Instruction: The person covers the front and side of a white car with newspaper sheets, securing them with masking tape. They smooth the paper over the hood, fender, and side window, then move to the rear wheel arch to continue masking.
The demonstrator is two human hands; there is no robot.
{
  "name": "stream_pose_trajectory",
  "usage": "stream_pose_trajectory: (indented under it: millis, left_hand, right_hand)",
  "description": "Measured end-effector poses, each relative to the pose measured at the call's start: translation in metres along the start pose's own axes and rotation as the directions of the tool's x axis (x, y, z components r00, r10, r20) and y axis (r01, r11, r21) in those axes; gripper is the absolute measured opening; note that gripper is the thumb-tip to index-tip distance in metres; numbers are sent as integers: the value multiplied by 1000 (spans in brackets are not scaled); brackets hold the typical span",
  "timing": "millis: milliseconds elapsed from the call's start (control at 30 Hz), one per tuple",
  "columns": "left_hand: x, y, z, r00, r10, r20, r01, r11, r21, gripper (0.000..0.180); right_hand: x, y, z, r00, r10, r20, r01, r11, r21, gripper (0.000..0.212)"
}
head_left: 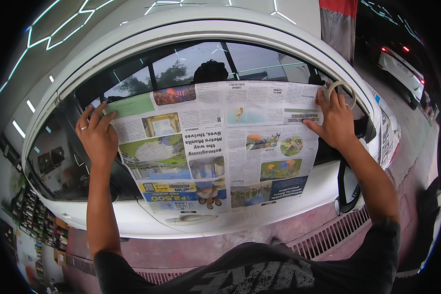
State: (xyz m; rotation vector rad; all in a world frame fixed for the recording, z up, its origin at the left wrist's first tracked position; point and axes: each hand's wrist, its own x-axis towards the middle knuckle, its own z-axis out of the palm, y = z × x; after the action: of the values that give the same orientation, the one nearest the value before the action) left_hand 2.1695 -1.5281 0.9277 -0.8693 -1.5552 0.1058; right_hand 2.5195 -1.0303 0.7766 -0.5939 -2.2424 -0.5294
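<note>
A newspaper sheet (226,142), its print upside down to me, hangs spread over the white car's side window (259,61) and upper door. My left hand (99,132) holds its upper left corner, with fingers bent over the edge and a ring on one finger. At the upper right corner, my right hand (335,120) holds the sheet against the car, its thumb pressed flat on the paper. A pale roll of masking tape (352,88) hangs by the fingers of that hand. The lower edge of the paper reaches down near the door handle (183,220).
A side mirror (348,191) juts out below my right forearm. Floor grates (328,235) run along the pink floor beneath the car. Bottles stand on shelves (34,215) at the lower left. Another white car (402,71) with lit tail lights is at the far right.
</note>
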Motion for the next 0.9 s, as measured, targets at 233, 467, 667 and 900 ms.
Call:
stream_pose_trajectory:
  millis: [233, 467, 667, 900]
  left_hand:
    - [24, 220, 34, 983, 122, -136, -171, 871, -460, 99]
    - [41, 222, 58, 980, 189, -58, -195, 878, -437, 109]
    - [34, 214, 59, 984, 175, -35, -173, 883, -437, 112]
    - [44, 222, 53, 991, 134, 28, -108, 893, -437, 112]
  right_hand:
    - [10, -21, 0, 992, 79, 102, -79, 997, -4, 109]
    - [4, -19, 0, 979, 164, 122, -164, 986, -5, 111]
    - [11, -24, 0, 938, 270, 218, -269, 962, -37, 131]
    - [1, -13, 0, 954, 270, 128, -258, 961, -97, 129]
